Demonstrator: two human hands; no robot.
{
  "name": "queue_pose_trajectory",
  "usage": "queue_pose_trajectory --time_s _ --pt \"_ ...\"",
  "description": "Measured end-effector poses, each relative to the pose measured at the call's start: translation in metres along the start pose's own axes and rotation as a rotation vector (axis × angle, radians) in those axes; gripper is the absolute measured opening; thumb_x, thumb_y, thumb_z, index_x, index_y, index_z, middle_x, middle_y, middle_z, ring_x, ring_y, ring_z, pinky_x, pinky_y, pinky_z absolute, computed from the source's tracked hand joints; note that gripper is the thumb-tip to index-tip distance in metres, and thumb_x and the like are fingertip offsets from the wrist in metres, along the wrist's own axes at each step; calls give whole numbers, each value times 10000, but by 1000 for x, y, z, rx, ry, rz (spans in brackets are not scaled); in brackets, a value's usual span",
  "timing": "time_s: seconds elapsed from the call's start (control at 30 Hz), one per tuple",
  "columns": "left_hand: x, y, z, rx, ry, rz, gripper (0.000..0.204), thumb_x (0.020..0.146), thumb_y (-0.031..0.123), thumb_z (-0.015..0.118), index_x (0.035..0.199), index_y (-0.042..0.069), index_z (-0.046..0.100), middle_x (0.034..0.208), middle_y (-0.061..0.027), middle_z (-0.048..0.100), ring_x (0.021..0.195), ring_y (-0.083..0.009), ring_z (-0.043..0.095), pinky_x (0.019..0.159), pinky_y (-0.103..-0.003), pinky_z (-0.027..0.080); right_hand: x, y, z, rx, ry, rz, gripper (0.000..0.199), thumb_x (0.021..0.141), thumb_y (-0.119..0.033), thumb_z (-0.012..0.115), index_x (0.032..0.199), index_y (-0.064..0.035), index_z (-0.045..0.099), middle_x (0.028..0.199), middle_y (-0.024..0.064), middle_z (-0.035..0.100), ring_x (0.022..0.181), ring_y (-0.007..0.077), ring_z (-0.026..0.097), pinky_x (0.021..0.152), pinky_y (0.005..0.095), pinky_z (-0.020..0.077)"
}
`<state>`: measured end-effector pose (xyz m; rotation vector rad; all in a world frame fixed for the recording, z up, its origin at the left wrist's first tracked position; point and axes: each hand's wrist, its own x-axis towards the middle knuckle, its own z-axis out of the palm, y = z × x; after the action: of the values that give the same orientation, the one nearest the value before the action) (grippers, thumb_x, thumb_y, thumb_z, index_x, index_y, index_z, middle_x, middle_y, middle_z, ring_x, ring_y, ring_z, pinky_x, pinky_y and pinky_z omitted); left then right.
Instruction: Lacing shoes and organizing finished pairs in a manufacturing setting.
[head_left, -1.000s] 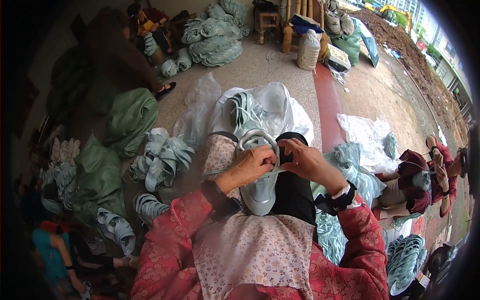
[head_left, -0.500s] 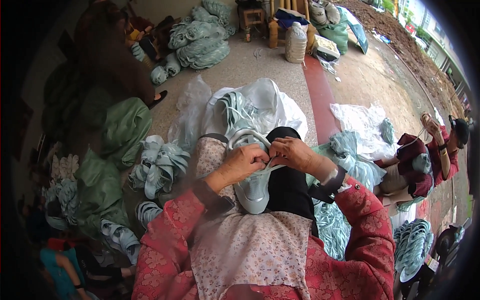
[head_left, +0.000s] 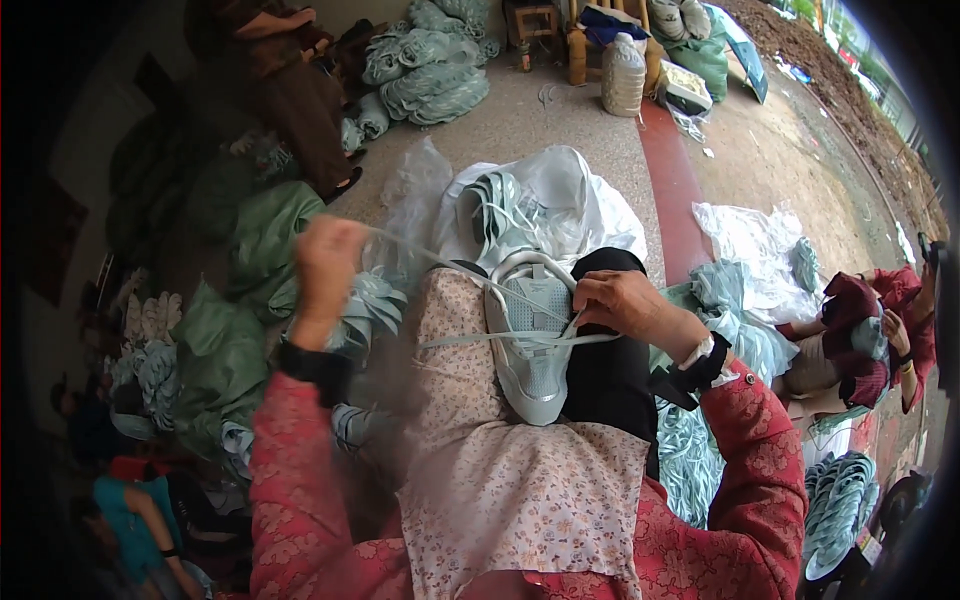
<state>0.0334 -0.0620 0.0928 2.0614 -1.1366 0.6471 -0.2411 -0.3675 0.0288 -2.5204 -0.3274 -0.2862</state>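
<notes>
A pale blue-green shoe upper (head_left: 540, 380) lies across my lap, toe toward me, its rounded collar pointing away. My left hand (head_left: 330, 262), blurred by motion, is raised to the left with closed fingers on a shoelace (head_left: 430, 252), which runs taut back to the upper's eyelets. At the upper's right edge, my right hand (head_left: 622, 300) pinches near the eyelets. Whether its fingertips grip the edge or also a lace is hidden. Another stretch of lace lies crosswise over the upper and my flowered apron (head_left: 520, 500).
Just beyond my knees, a white plastic bag (head_left: 610, 215) holds a stack of similar uppers (head_left: 495, 215). Green sacks (head_left: 215, 350) stand to the left, bundled laces (head_left: 680, 465) to the right. A person in brown (head_left: 300, 120) stands far left; another in red (head_left: 895, 320) sits at right.
My left hand has swung from the upper out to the left, drawing the lace long. My right hand stays by the upper's right edge. The person in brown now shows more, standing.
</notes>
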Motion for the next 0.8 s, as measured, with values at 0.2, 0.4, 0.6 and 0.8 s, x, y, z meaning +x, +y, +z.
queue_pose_trajectory --time_s 0.2,0.4,0.6,0.8 --pt "-27 -76 -95 247 393 -183 88 876 128 670 855 43 676 821 -62 598 723 -201 574 660 -319 460 9 0 7 -22 18 -25 216 779 -194 738 894 -82 593 852 72 625 828 301 646 700 389 505" --pt "-82 -80 -42 -227 126 -425 266 880 88 672 1134 36 616 773 -20 569 677 -116 546 646 -270 475 -1 -25 14 282 119 221 282 844 -87 693 1095 -56 569 847 80 640 707 202 636 609 327 500" --pt "-108 -19 20 -378 -251 -402 379 837 110 721 1180 37 578 799 -58 600 703 -161 582 669 -300 491 -15 -50 26 598 182 787 324 955 -315 627 1033 -1 615 789 42 638 580 82 586 419 220 426" --pt "-82 44 55 -353 -224 -44 329 806 110 728 1104 41 607 936 -85 606 910 -273 582 807 -366 472 -3 -68 26 694 20 935 460 951 -446 607 893 9 656 727 51 647 528 89 573 411 215 407"
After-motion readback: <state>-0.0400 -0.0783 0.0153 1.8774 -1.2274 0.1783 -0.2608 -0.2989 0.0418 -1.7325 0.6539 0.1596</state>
